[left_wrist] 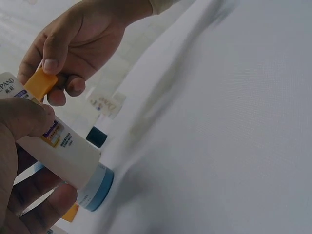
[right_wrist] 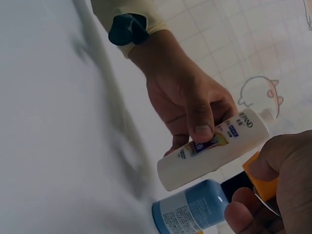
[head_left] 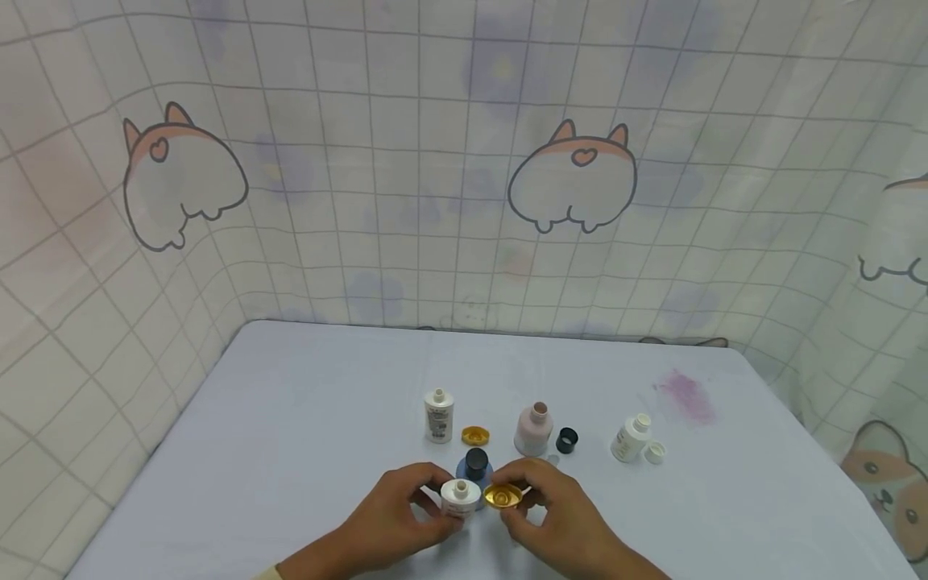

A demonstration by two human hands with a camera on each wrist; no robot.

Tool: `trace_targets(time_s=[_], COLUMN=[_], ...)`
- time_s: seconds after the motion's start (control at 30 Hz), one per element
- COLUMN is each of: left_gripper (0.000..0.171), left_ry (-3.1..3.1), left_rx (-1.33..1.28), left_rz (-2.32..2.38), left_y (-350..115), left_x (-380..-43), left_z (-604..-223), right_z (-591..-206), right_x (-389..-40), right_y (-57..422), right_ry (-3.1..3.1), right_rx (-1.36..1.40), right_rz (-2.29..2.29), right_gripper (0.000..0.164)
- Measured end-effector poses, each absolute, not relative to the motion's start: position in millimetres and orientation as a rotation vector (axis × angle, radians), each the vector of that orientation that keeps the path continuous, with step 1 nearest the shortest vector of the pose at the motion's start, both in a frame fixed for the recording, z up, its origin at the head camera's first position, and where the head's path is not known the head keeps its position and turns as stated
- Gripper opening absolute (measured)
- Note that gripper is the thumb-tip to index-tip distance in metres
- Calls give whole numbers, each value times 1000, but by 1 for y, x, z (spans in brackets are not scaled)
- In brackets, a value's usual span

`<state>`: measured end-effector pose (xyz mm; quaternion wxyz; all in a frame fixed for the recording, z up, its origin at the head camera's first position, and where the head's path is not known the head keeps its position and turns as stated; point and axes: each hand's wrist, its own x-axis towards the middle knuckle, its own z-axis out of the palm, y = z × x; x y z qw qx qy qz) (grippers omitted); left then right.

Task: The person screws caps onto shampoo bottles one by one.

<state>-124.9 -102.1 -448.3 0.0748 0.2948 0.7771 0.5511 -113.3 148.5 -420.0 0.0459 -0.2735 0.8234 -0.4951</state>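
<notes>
My left hand (head_left: pixel 395 515) grips a white bottle (right_wrist: pixel 214 151) round its body; its narrow neck is uncovered. A printed label with purple and yellow faces the wrist cameras. Close to its right, my right hand (head_left: pixel 554 515) pinches a gold-yellow cap (head_left: pixel 503 495) between thumb and fingers, its hollow inside turned toward the head camera. Cap and bottle neck are apart, side by side. Just behind both hands stands a blue bottle (right_wrist: pixel 190 207) with a black cap (head_left: pixel 476 463), partly hidden by the white bottle in the head view.
Farther back stand a small white bottle (head_left: pixel 438 419) beside another gold cap (head_left: pixel 475 436), and a pink bottle (head_left: pixel 533 431) beside a black cap (head_left: pixel 567 440). To the right, a white bottle (head_left: pixel 631 439) stands by a white cap (head_left: pixel 655 453). A pink stain (head_left: pixel 687 395) marks the white table (head_left: pixel 304 403).
</notes>
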Motion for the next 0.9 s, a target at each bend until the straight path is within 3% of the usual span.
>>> trace_targets(time_s=[0.27, 0.63, 0.9], left_gripper=[33, 30, 30], left_ry=[2342, 2321, 2320], left_rx=[852, 862, 924], left_rz=[1570, 1557, 1565], left_y=[-96, -90, -88], left_x=[-124, -123, -123], left_z=[-449, -450, -451], right_z=[-424, -421, -417], right_x=[-114, -114, -114], right_y=[154, 157, 158], right_ry=[2558, 2589, 2559], right_rx=[-808, -1039, -945], right_rz=[-1512, -1546, -1556], right_gripper=[40, 48, 45])
